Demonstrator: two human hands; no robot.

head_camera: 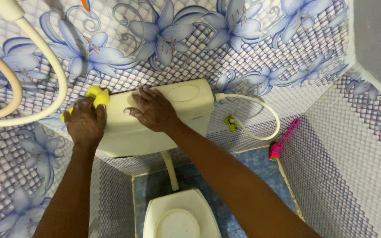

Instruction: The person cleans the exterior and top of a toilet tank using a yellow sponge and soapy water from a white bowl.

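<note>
"What is in my left hand [84,121]?"

"A yellow cloth [97,96]. My fingers are closed around it, and I press it on the left end of the cream water tank [155,136] on the wall."

"And my right hand [153,110]?"

"It lies flat on top of the tank, fingers spread, holding nothing."

"What else is near?"

"A white hose [261,119] comes out of the tank's right side. A pink brush [283,139] leans on the wall. The toilet lid [179,216] is below, shut"
</note>
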